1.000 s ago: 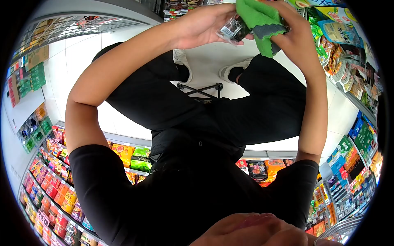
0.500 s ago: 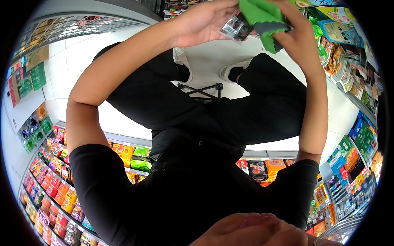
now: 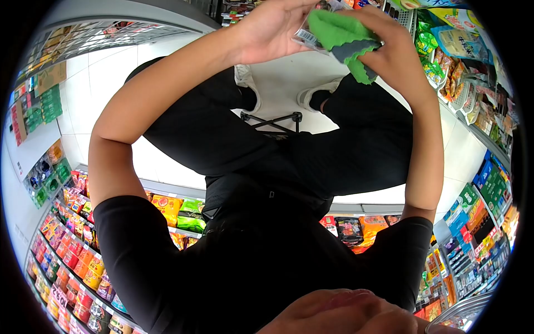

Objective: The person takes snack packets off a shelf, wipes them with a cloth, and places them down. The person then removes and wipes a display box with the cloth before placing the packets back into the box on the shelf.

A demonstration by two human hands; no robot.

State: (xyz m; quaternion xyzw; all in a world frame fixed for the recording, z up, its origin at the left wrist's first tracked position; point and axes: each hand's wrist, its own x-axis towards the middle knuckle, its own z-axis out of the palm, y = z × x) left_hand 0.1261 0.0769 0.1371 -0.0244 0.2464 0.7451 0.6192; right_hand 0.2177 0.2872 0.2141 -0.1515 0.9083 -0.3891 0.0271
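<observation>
At the top centre, my left hand [image 3: 268,32] is closed on a small clear plastic packet [image 3: 306,37] with a barcode label. The packet's contents are mostly hidden now. In my right hand [image 3: 396,54] is a green cloth [image 3: 336,28] with a scalloped edge and a grey underside, bunched under the fingers. The cloth lies against the packet and covers much of its front. Its lower corner hangs free below my right hand.
My black-clad legs [image 3: 367,133] are spread over a white tiled floor, with a folding stool's crossed legs [image 3: 272,121] between them. Shelves of bagged snacks [image 3: 453,72] stand at the right. Packaged goods [image 3: 83,261] line the lower left, and a wire rack [image 3: 105,47] is at the upper left.
My right hand and the cloth have shifted left and slightly down across the packet. The dark contents that showed before are now mostly covered. My left hand has barely moved.
</observation>
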